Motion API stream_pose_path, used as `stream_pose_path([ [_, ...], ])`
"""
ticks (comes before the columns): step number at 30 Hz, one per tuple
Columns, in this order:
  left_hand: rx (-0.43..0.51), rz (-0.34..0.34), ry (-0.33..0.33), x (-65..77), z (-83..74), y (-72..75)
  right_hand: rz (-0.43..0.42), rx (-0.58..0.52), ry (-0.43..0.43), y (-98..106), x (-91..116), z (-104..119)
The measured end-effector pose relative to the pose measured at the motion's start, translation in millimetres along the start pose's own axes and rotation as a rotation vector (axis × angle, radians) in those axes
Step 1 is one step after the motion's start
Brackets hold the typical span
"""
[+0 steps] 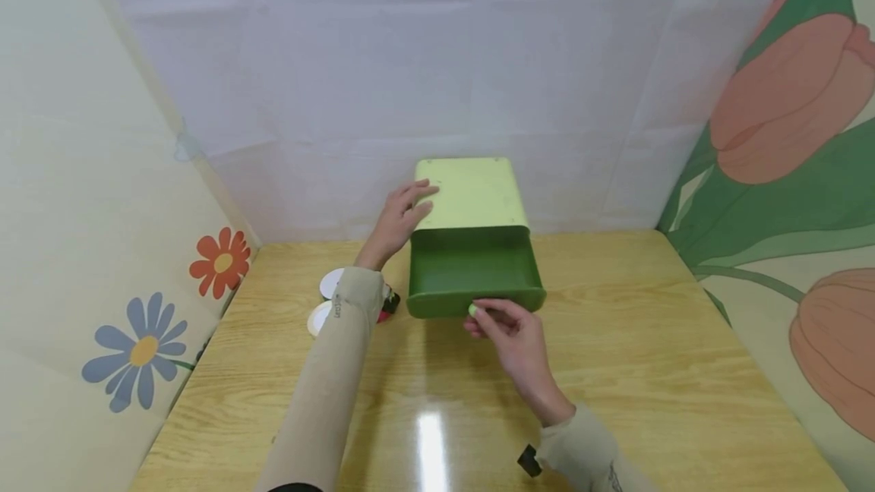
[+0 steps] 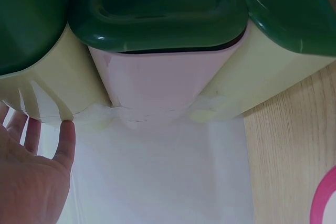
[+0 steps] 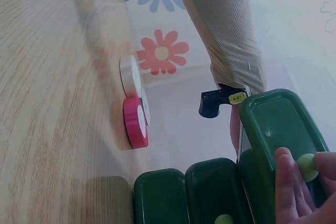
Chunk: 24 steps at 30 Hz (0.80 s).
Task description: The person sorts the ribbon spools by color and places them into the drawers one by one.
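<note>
A small drawer cabinet with a pale yellow-green top stands against the back wall. Its dark green top drawer is pulled out toward me, and the bare inside shows. At the drawer's front, my right hand pinches the round light green knob between thumb and fingers. My left hand rests on the left edge of the cabinet top with its fingers extended. In the left wrist view, those fingertips touch a cream casing beside a pink one.
Left of the cabinet, partly behind the left sleeve, lie rolls of ribbon or tape, white and pink. More green drawer fronts sit below the pulled one. White sheeting covers the back wall; printed flower panels flank the wooden table.
</note>
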<state>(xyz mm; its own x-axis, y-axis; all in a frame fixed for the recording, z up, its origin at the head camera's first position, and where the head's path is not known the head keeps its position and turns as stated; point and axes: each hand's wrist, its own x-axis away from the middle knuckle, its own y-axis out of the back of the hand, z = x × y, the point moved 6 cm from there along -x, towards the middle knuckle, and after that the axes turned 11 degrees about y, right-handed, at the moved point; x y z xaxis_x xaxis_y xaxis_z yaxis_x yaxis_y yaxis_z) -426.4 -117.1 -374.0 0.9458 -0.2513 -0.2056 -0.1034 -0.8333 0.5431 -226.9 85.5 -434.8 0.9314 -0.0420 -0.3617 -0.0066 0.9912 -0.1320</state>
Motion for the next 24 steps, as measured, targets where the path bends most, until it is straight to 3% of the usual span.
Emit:
stream_pose_path([
  [18, 0.011, -0.005, -0.001, 0.6, -0.6, -0.4, -0.01, -0.02, 0.005, -0.6, 2.5, 1.0],
  [24, 0.207, 0.045, 0.007, 4.5, 10.8, 4.5, -0.009, -0.02, 0.014, -0.3, 1.8, 1.6],
])
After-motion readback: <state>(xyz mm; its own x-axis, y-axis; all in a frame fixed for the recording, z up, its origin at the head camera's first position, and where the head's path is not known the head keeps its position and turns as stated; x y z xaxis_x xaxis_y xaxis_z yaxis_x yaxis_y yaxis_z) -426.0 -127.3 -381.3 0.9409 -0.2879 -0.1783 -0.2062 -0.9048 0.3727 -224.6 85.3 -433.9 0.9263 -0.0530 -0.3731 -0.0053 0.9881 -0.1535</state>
